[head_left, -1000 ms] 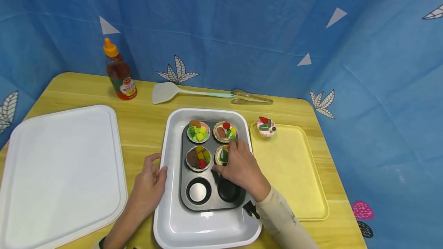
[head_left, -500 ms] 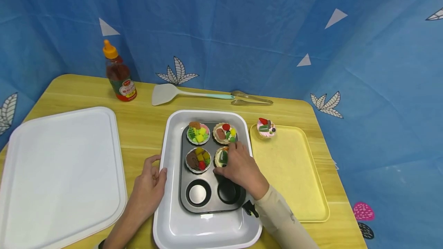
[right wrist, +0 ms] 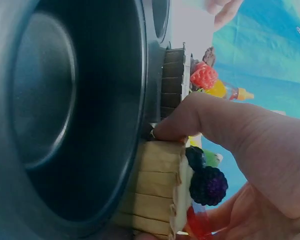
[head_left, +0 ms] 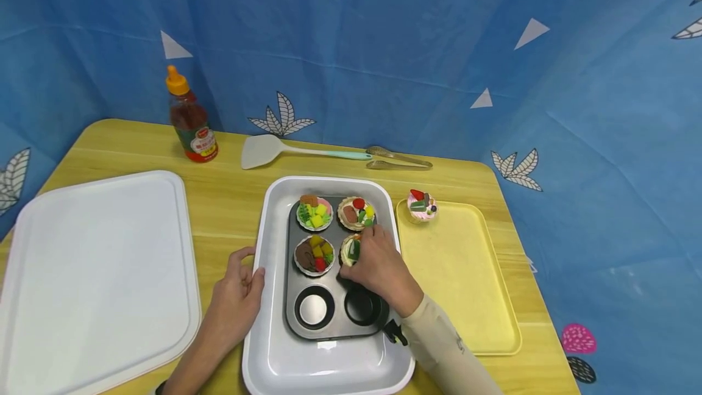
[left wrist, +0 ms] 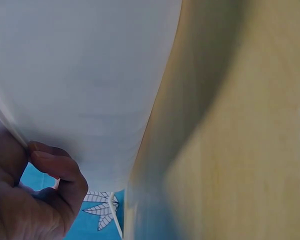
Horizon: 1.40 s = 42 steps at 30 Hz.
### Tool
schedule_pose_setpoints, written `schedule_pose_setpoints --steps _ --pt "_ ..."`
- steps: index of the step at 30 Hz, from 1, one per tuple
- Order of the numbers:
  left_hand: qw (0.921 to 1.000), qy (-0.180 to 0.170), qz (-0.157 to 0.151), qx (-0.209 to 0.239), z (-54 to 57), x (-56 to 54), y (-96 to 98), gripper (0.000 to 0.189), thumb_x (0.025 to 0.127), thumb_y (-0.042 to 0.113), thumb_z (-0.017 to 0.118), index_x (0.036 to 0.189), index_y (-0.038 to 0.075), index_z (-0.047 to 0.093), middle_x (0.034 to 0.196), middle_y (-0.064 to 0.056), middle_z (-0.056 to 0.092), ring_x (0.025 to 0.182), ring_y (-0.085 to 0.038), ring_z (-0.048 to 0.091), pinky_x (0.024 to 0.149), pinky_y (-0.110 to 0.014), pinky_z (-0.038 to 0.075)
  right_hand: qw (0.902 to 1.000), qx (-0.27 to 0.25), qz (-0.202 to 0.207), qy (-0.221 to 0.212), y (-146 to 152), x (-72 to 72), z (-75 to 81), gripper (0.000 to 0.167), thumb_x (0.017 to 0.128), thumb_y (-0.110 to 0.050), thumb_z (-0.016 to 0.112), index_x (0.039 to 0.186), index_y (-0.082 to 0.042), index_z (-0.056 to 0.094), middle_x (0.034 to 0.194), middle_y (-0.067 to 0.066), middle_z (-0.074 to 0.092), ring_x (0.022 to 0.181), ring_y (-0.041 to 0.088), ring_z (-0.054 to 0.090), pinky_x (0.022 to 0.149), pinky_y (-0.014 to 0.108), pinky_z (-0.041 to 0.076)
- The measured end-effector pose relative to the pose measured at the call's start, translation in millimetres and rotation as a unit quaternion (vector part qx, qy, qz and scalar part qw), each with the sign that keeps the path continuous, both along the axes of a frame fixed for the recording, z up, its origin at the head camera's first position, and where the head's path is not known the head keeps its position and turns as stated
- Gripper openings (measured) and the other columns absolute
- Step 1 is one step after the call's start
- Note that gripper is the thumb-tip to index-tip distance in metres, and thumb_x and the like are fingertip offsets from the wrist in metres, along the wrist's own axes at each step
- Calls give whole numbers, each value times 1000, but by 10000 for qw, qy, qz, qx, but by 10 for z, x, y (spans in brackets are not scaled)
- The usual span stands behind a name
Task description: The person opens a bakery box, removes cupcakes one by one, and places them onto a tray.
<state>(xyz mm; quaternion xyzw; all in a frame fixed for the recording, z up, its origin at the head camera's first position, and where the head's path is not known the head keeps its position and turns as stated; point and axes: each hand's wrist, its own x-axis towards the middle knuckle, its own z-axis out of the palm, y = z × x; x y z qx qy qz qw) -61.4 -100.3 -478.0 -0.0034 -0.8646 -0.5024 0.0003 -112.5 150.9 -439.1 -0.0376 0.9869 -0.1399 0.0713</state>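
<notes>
A grey muffin pan (head_left: 340, 323) lies inside a deep white tray (head_left: 274, 363). Three toy tarts with coloured toppings, a broccoli one (head_left: 314, 213), a tomato one (head_left: 355, 213) and a brown one (head_left: 314, 255), sit in its far cups. My right hand (head_left: 382, 268) grips a cream tart (right wrist: 155, 190) at the middle right cup, thumb and fingers around its pleated side. Dark berries (right wrist: 208, 186) top this tart; the hand covers part of it from above. At the tray's left rim, my left hand (head_left: 234, 298) pinches the edge, its curled fingers against the outer wall.
A yellow tray (head_left: 460, 285) bears a pink tart (head_left: 422, 206) at its far left corner. On the left lies a flat white tray (head_left: 104, 279). Along the back are a sauce bottle (head_left: 193, 124), a white spatula (head_left: 263, 151) and metal tongs (head_left: 399, 158).
Both hands stay almost where they were. The right hand has kept its grip on the cream tart, with only a slight shift of its wrist; the head view has tilted a little.
</notes>
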Motion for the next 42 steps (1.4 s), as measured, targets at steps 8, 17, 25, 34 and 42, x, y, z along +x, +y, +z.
schedule_pose_setpoints --steps 8,17,25,34,42 --pt "10000 56 -18 -76 -13 -5 -4 37 102 12 52 137 5 42 67 2 52 55 -8 50 53 -26 43 9998 -167 -69 38 6 -5 -21 77 67 -31 83 120 16 52 109 22 52 93 28 49 81 40 51" --pt "9999 95 -23 -105 -12 -10 -4 37 102 12 53 136 4 43 65 2 51 55 -7 49 52 -26 43 9992 -361 -146 17 30 -8 -23 74 66 -30 83 117 15 53 106 21 52 91 27 50 80 39 51" --pt "9999 20 -20 -119 3 -9 -2 38 102 13 52 137 4 42 67 1 53 55 -9 50 53 -26 44 9984 -507 -233 18 46 6 47 71 67 -32 83 114 14 54 101 17 50 86 25 49 74 36 50" --pt "9999 -79 -33 -91 4 -3 2 37 102 13 52 137 5 42 70 -4 58 57 -9 54 54 -26 45 9984 -455 -341 -14 56 51 179 74 68 -35 81 117 13 53 102 15 48 87 23 48 74 35 49" --pt "9999 99 -5 -132 6 3 2 37 102 11 53 136 4 42 68 -1 56 55 -8 52 53 -26 44 9966 -718 -416 -16 98 119 363 71 69 -36 81 117 9 54 106 14 51 91 24 48 75 35 49"
